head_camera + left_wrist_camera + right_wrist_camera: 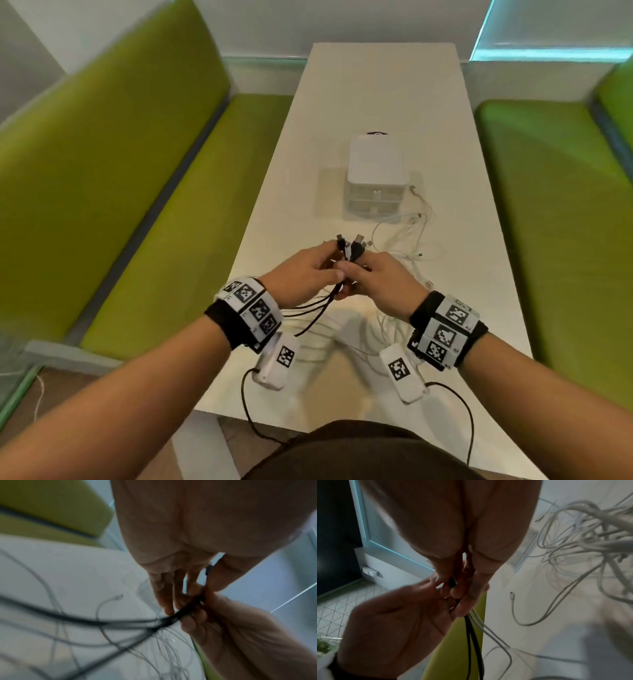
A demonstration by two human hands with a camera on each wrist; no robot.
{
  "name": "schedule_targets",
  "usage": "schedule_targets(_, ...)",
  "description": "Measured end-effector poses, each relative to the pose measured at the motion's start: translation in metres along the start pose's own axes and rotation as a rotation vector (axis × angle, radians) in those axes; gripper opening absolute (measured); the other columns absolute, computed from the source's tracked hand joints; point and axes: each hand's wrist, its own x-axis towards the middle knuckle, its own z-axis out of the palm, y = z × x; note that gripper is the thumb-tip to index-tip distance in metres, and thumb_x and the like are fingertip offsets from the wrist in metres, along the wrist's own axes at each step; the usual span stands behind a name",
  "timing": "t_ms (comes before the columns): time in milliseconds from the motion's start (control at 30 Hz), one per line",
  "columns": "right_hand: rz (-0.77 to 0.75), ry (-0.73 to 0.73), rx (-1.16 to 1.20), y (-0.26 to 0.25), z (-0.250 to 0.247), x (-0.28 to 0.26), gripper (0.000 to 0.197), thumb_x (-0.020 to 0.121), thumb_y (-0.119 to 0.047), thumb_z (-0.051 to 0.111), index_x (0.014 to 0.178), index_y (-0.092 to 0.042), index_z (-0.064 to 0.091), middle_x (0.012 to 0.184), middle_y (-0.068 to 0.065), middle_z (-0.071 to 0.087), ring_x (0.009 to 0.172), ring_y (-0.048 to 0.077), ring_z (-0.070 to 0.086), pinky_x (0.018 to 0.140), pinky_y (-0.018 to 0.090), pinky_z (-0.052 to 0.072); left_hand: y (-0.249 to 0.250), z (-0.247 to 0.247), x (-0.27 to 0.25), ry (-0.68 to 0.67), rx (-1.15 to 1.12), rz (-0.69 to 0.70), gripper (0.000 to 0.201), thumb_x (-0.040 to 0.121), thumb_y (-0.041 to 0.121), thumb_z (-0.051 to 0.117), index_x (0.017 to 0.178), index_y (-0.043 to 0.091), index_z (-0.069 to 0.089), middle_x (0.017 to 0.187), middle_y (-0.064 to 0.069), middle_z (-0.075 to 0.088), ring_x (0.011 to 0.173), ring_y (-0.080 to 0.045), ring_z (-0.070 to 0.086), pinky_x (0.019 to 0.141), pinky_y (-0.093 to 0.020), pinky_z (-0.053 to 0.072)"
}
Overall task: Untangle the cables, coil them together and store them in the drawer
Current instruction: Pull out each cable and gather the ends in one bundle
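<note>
Head view: both hands meet above the near middle of the white table (342, 113). The left hand (301, 270) and right hand (383, 277) together pinch a bundle of black cables (322, 305) and white cables (407, 236), plug ends standing up between the fingertips. Black strands sag from the grip toward the near table edge; white strands trail right in a loose tangle reaching the drawer unit (376, 181), which stands mid-table with its drawers closed. Bare tabletop lies left of the unit and beyond it to the far wall. Green benches (113, 178) flank both long table edges. Right wrist view: curled fingers (464, 601) close on black and white strands, with the white tangle (583, 536) spread close beside the hand.
</note>
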Motion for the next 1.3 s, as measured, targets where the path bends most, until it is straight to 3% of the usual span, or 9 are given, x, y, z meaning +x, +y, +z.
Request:
schedule_targets(100,-0.022,0.046,-0.12,0.0,-0.004,-0.006,0.027,0.1,-0.029,0.061,0.087,-0.009,0.075,0.071,0.013,0.07,0.065,0.026,0.067,0.071,0.035,0.058,0.004,0.021,0.006,-0.058,-0.157,-0.097,0.057,0.084,0.01,0.06,0.136,0.018,0.04,0.114,-0.011,0.066,0.09,-0.028,0.073,0.083,-0.05,0.058)
schedule_targets(200,-0.037,0.052,-0.341,-0.003,-0.008,-0.016,0.038,0.099,-0.037,0.061,0.062,-0.032,0.068,0.048,-0.008,0.057,0.048,0.004,0.051,0.056,0.017,0.041,0.005,0.036,0.008,-0.014,-0.078,-0.082,0.034,0.093,0.004,0.048,0.124,0.015,0.045,0.095,0.0,0.068,0.068,-0.018,0.069,0.063,-0.036,0.053)
schedule_targets(300,-0.022,0.14,-0.351,-0.005,-0.009,-0.016,0.023,0.089,-0.042,0.073,0.08,-0.021,0.075,0.053,0.0,0.061,0.046,0.011,0.057,0.053,0.027,0.049,0.001,0.036,0.007,0.036,0.159,-0.07,0.016,0.093,0.018,0.045,0.108,0.024,0.043,0.092,-0.001,0.064,0.079,-0.021,0.062,0.069,-0.039,0.047)
schedule_targets(400,0.061,0.209,-0.233,0.002,-0.018,-0.015,0.031,0.081,-0.033,0.084,0.101,-0.014,0.07,0.07,0.013,0.062,0.048,0.021,0.063,0.046,0.03,0.053,-0.009,0.024,0.002,0.04,0.59,-0.098,0.019,0.103,0.032,0.038,0.118,0.02,0.041,0.096,-0.01,0.065,0.085,-0.031,0.061,0.069,-0.04,0.044)
schedule_targets(567,0.258,-0.274,-0.823,0.031,-0.005,-0.027,0.029,0.078,-0.039,0.084,0.092,-0.018,0.07,0.084,-0.001,0.071,0.074,0.019,0.068,0.065,0.027,0.052,-0.03,0.015,-0.005,0.036,0.984,-0.135,0.016,0.106,0.031,0.034,0.104,0.02,0.045,0.091,-0.006,0.06,0.075,-0.03,0.057,0.064,-0.043,0.047)
schedule_targets(833,0.203,-0.496,-1.348,0.054,0.015,-0.03,0.01,0.082,-0.011,0.065,0.087,-0.006,0.072,0.082,0.012,0.066,0.07,0.029,0.062,0.06,0.032,0.052,-0.027,0.002,-0.003,0.093,0.785,-0.156,0.018,0.1,0.014,0.047,0.097,0.02,0.064,0.092,0.007,0.07,0.075,-0.014,0.056,0.061,-0.026,0.037)
schedule_targets(967,0.17,-0.423,-1.32,0.049,0.013,-0.026,0.017,0.073,-0.023,0.064,0.066,-0.008,0.059,0.064,0.006,0.056,0.057,0.026,0.053,0.052,0.032,0.045,-0.016,-0.004,-0.007,0.156,0.593,-0.167,0.017,0.103,0.023,0.048,0.092,0.017,0.06,0.082,0.004,0.064,0.07,-0.017,0.055,0.057,-0.026,0.036)
schedule_targets(1133,0.172,-0.443,-1.285,0.048,0.011,-0.027,0.025,0.076,-0.024,0.066,0.098,-0.013,0.071,0.093,0.008,0.069,0.083,0.03,0.065,0.073,0.037,0.056,-0.015,0.001,-0.008,0.15,0.369,-0.199,0.019,0.104,0.029,0.043,0.106,0.013,0.052,0.084,-0.002,0.059,0.074,-0.02,0.052,0.065,-0.034,0.038)
schedule_targets(1300,0.134,-0.447,-1.248,0.059,0.019,-0.037,0.021,0.093,-0.013,0.056,0.084,-0.001,0.071,0.074,0.015,0.062,0.065,0.03,0.054,0.052,0.028,0.036,-0.021,0.013,-0.005,0.138,0.144,-0.192,0.01,0.097,0.024,0.052,0.1,0.033,0.056,0.096,0.001,0.059,0.084,-0.016,0.053,0.078,-0.032,0.042)
